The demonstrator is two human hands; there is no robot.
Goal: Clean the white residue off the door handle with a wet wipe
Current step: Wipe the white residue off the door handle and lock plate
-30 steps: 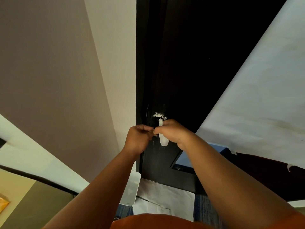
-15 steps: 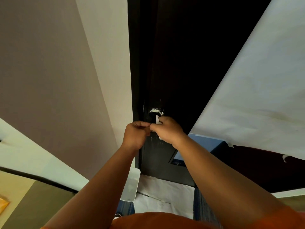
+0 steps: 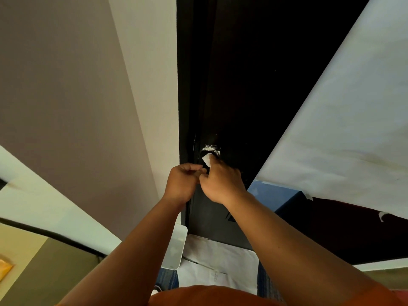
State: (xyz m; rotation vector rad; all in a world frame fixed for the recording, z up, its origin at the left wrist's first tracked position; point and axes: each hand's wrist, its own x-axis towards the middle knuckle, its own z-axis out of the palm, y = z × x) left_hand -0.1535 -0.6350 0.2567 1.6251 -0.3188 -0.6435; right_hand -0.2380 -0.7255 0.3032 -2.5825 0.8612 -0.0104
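Right hand (image 3: 223, 180) fingers pinch the wet wipe (image 3: 207, 160) against the residue-smeared door handle (image 3: 211, 151); left hand (image 3: 182, 184) is curled closed.

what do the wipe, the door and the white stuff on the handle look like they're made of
Wipe: thin, soft white sheet, likely nonwoven fabric or paper; it bends around the right hand fingers.
Door: very dark, smooth, dim sheen; painted wood or laminate, cannot tell which.
White residue: matte, flaky, streaked, resembling dried paint or plaster; uncertain.
The handle is mostly hidden, so its material is unclear.
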